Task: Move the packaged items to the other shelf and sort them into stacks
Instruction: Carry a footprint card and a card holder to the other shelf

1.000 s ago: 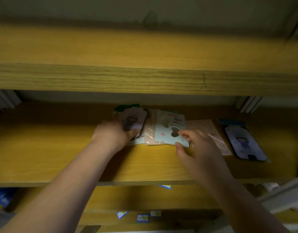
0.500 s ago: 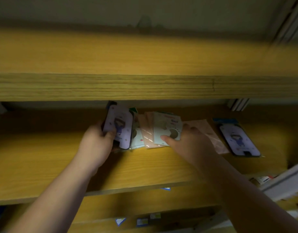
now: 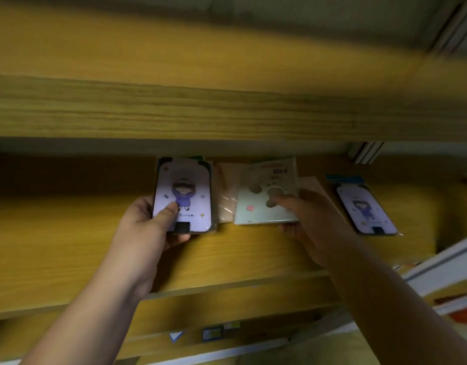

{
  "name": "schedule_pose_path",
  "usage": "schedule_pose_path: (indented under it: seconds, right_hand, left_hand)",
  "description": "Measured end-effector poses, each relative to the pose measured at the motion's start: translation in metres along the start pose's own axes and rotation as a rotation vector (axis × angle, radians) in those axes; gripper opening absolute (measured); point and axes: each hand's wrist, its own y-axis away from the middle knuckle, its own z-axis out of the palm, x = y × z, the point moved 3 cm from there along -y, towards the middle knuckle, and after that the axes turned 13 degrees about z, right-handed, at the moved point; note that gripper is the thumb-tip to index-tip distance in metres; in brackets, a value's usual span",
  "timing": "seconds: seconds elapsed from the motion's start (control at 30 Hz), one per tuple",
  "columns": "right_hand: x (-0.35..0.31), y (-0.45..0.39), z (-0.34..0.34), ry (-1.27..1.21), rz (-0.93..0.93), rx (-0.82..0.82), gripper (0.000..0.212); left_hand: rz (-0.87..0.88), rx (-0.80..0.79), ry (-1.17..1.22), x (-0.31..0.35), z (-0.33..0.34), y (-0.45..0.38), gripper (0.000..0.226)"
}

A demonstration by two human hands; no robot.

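- Packaged purple case (image 3: 183, 198) sits pinched in the left hand (image 3: 150, 225), lifted left of the pale card pack (image 3: 266, 204); its glossy sleeve could slip.
- Right hand (image 3: 308, 217) grips that pack; the loose pink packets (image 3: 227, 196) beneath may drag off the shelf (image 3: 69, 241).

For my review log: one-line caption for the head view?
Left hand holds purple case; right hand grips pale-green packet on shelf.

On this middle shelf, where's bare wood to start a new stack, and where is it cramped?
Bare shelf runs left of the left hand and its purple-figure pack. A narrower bare strip lies between the right hand and the matching pack lying at right. The middle is crowded: pale green pack overlapping pinkish sleeves.
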Motion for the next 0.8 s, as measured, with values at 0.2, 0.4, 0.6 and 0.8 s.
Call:
schedule_pose_path:
  seconds: [0.2, 0.4, 0.6, 0.8]
  right_hand:
    - [0.012, 0.045, -0.06, -0.196, -0.059, -0.066, 0.009]
    - [0.022, 0.082, -0.129, -0.335, -0.095, -0.089, 0.037]
    - [0.045, 0.148, -0.214, -0.28, -0.177, -0.156, 0.018]
    - [0.075, 0.214, -0.315, -0.294, -0.264, -0.13, 0.017]
  left_hand:
    - [-0.07, -0.153, 0.023, 0.002, 0.045, 0.033, 0.017]
    - [-0.016, -0.264, -0.076, 0.009, 0.112, 0.086, 0.03]
    - [0.034, -0.409, -0.108, 0.009, 0.178, 0.164, 0.031]
    - [-0.027, -0.524, -0.018, -0.004, 0.259, 0.26, 0.036]
